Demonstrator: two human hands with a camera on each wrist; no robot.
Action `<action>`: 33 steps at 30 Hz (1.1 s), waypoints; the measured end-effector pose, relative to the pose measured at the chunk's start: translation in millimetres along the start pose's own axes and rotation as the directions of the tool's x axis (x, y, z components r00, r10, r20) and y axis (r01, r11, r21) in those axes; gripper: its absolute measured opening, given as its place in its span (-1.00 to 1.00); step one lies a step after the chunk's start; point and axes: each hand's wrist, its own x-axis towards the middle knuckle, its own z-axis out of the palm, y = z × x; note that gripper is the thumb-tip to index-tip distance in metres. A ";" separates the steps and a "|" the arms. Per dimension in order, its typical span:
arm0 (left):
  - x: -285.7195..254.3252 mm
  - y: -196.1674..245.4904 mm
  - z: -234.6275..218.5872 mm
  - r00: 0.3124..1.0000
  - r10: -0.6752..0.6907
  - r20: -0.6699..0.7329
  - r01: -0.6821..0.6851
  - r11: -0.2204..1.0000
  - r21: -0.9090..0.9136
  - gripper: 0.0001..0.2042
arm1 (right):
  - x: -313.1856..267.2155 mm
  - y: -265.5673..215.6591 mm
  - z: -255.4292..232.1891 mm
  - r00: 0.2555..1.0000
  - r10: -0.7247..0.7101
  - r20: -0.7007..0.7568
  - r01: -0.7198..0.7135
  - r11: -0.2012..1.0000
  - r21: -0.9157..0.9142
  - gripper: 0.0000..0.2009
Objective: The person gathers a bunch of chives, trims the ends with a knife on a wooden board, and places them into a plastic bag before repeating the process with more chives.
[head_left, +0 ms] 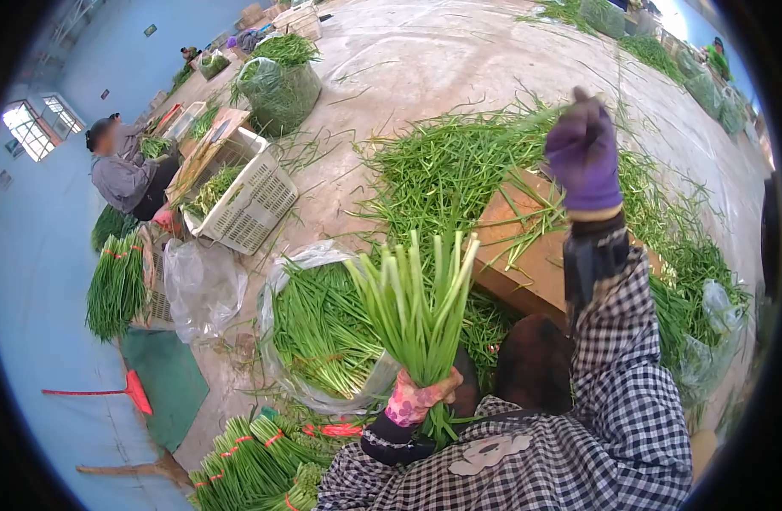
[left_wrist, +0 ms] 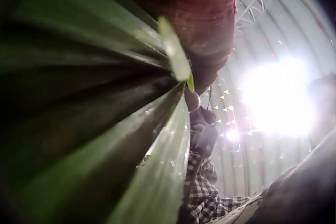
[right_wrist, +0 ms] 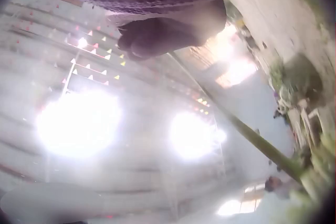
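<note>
My left hand (head_left: 422, 398), in a pink flowered glove, grips a bunch of green stalks (head_left: 418, 319) that look like garlic chives. Their pale cut ends fan upward and the leaves trail below the fist. In the left wrist view, the leaves (left_wrist: 79, 92) fill the left side, close to the lens. Raised high at the right, my right hand (head_left: 584, 162) wears a purple glove with its fingers curled. From those fingers a single green stalk (right_wrist: 247, 132) slants down in the right wrist view. Below this hand lies a loose heap of greens (head_left: 446, 170).
A brown box (head_left: 514, 226) stands within the heap. Left of the bunch sits a plastic-lined container of greens (head_left: 323, 328), with banded bunches (head_left: 246, 456) below it. A white crate (head_left: 254, 200), a seated person (head_left: 127, 175) and a red-headed tool (head_left: 138, 392) are farther left.
</note>
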 end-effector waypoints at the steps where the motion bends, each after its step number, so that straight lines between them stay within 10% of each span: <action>1: 0.4 -1.6 -4.5 1.000 -0.005 -0.002 0.005 1.000 0.002 -0.90 | 10.0 -15.7 -16.3 0.965 -0.187 -0.181 0.166 0.978 -0.126 -0.75; 2: 0.5 -3.5 -7.3 1.000 -0.010 -0.005 0.010 1.000 0.005 -0.90 | 22.0 -19.9 -27.5 0.904 -0.394 -0.162 0.280 0.836 -0.472 -0.70; 4: 1.1 -7.1 -9.2 1.000 0.002 -0.008 -0.003 1.000 -0.019 -0.90 | 28.1 -6.2 -57.9 0.815 -0.573 0.085 0.186 0.119 -0.975 -0.63; 5: 2.3 -7.5 -9.5 1.000 0.009 -0.007 -0.009 0.999 -0.036 -0.90 | 12.2 -6.7 -64.9 0.980 -0.200 -0.003 0.004 0.038 -0.999 -0.60; 6: 2.6 -5.2 -6.6 1.000 0.014 -0.008 -0.014 0.999 -0.042 -0.90 | -11.1 0.5 -58.0 0.979 0.046 -0.200 -0.200 0.009 -0.980 -0.60; 8: 2.7 -0.4 3.3 0.998 0.001 -0.056 -0.005 0.997 -0.072 -0.89 | -51.4 28.0 -35.3 0.728 0.378 -0.572 -0.564 -0.142 -0.813 -0.60; 11: 6.6 -1.8 8.5 0.997 -0.046 -0.055 0.046 0.999 0.003 -0.85 | -72.0 54.1 -32.2 0.652 0.479 -0.587 -0.699 0.079 -0.711 -0.65; 14: 5.6 -5.6 11.0 0.998 -0.038 -0.048 0.039 0.999 0.008 -0.80 | -64.0 56.4 -0.4 0.825 0.325 -0.462 -0.547 0.258 -0.796 -0.68; 16: 6.0 -9.2 9.3 0.999 -0.030 -0.036 0.029 1.000 -0.010 -0.79 | -51.2 60.8 47.4 0.943 0.323 -0.078 -0.208 0.390 -0.897 -0.67; 19: 8.4 -15.4 8.6 1.000 -0.019 -0.019 0.018 0.999 -0.050 -0.77 | -46.0 61.9 81.0 0.841 0.488 0.234 0.188 0.142 -0.972 -0.63; 22: 10.0 -20.0 14.2 0.999 0.008 -0.043 -0.011 0.997 -0.079 -0.79 | -50.0 71.5 83.4 0.721 0.661 0.205 0.288 -0.017 -0.957 -0.58; 27: 10.7 -22.9 12.0 0.998 0.051 -0.034 -0.054 0.991 -0.120 -0.79 | -48.5 77.2 73.8 0.672 0.738 0.071 0.058 0.043 -0.997 -0.74; 33: 8.3 -20.8 11.7 0.999 0.041 -0.017 -0.043 0.987 -0.153 -0.78 | -62.2 97.3 61.1 0.814 0.580 -0.012 -0.239 0.317 -0.918 -0.77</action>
